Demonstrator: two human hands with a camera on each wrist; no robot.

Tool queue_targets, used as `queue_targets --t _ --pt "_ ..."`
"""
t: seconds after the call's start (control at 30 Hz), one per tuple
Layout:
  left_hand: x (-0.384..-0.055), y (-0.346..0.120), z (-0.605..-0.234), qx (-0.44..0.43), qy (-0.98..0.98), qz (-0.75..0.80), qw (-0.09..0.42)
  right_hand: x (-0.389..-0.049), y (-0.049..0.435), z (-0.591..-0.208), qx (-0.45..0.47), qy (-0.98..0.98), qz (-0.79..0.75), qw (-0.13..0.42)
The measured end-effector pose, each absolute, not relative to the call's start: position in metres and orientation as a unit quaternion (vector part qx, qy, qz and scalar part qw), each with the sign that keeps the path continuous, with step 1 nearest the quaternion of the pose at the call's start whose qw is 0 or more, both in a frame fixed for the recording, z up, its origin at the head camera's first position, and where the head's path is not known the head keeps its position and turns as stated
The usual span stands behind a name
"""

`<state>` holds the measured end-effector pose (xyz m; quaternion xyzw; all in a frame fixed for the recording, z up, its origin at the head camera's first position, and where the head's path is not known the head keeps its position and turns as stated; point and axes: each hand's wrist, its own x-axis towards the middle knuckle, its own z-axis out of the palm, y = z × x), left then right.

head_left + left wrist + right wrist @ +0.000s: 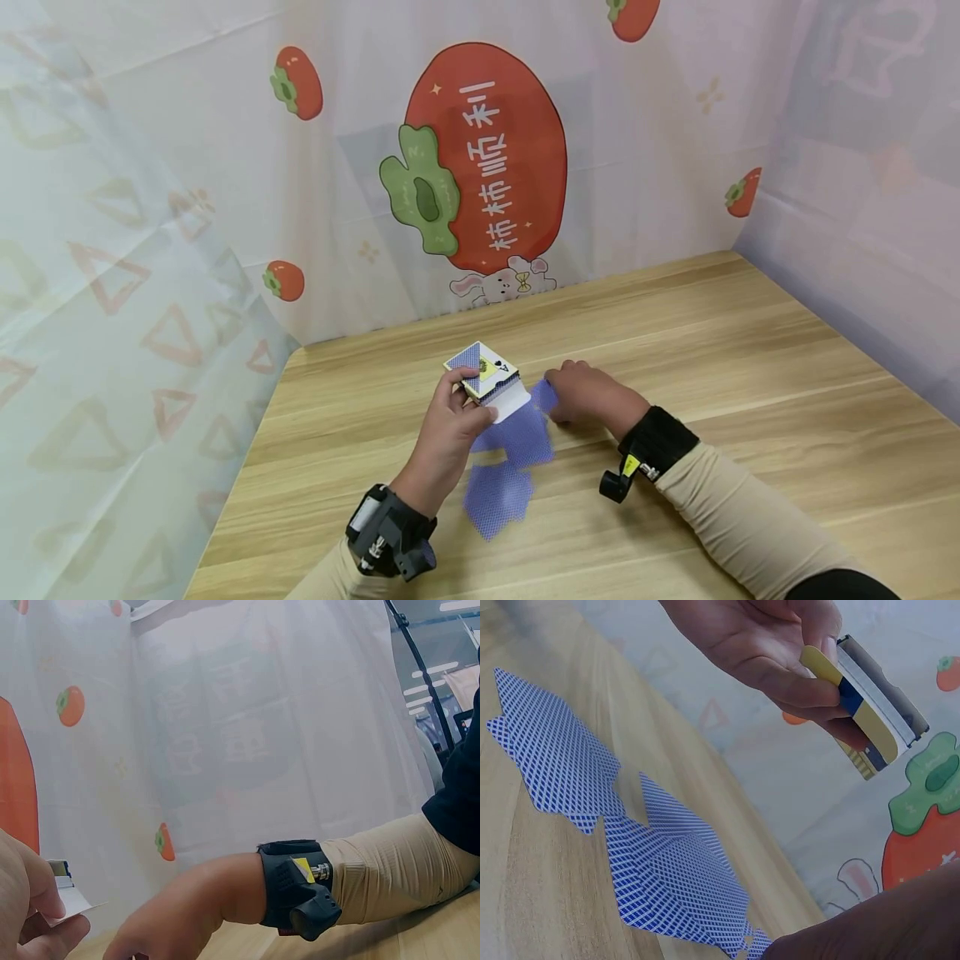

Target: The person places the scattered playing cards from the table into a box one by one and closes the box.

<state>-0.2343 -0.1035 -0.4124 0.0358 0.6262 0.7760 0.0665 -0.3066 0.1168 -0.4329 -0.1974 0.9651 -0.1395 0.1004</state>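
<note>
My left hand holds a playing-card box above the table, fingers and thumb on its sides. An ace of spades design shows on its face, and its white flap hangs out at the near end. Below it, several blue-patterned playing cards lie face down in loose, overlapping groups. On the right, my right hand is down at the tabletop with its fingers curled at a blue card, seemingly pinching its edge. Those fingertips are hidden in the right wrist view.
The wooden table meets a back curtain printed with persimmons. More curtain hangs at both sides. Dark wrist cameras are strapped to both forearms.
</note>
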Motion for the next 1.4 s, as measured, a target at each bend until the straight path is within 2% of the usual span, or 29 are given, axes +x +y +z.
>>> queue_targets --t 0.87,1.4 --pt "-0.2343 -0.1039 -0.4144 0.036 0.624 0.777 0.072 -0.3051 0.1144 -0.4303 -0.163 0.967 -0.139 0.136" --pt "-0.2346 -0.1034 -0.4164 0.042 0.629 0.773 0.070 -0.3070 0.1160 -0.4309 -0.163 0.965 -0.159 0.134"
